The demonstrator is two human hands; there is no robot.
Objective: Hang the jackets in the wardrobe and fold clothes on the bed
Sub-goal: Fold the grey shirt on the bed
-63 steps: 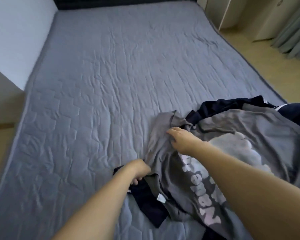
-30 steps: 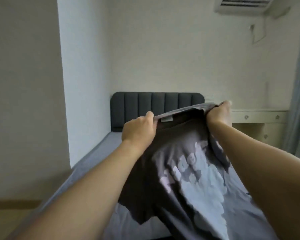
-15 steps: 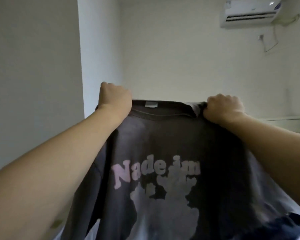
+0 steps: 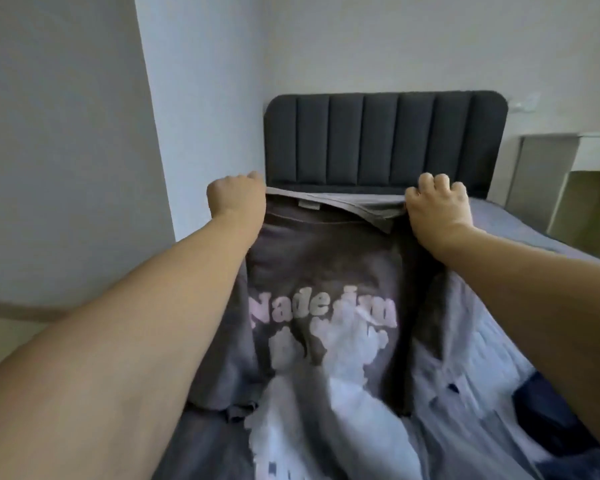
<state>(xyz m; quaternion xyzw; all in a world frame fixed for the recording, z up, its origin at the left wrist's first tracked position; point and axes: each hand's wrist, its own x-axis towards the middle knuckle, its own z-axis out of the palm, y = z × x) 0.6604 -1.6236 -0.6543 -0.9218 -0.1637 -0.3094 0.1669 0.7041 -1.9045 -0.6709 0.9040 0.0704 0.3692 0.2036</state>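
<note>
Half a second back the shirt was held high against the bare wall with the air conditioner overhead; since then both hands have come down and forward, so the padded headboard (image 4: 383, 142) now stands behind them and the air conditioner is gone from sight.

Left hand (image 4: 236, 199) is curled into a fist round the left shoulder of the grey T-shirt (image 4: 326, 265), knuckles up, the cloth pinched inside it. Right hand (image 4: 437, 206) grips the right shoulder, fingers bent over the top edge of the fabric and thumb side toward the collar. Between the two fists the neckline is stretched nearly level, with a small label (image 4: 308, 204) showing just inside the collar and a fold of lighter grey cloth sagging toward the right hand.

From there the shirt hangs down toward the person, held clear of the mattress at the top, its lower part blurred. Pale pink lettering (image 4: 323, 308) runs across the chest, with a whitish cloud-like print (image 4: 329, 382) below it. Grey quilted bed cover (image 4: 506, 223) shows to the right of the shirt, and a dark navy garment (image 4: 555, 410) lies on it near the right forearm. At far right stands a pale cabinet (image 4: 548, 168) beside the bed
</note>
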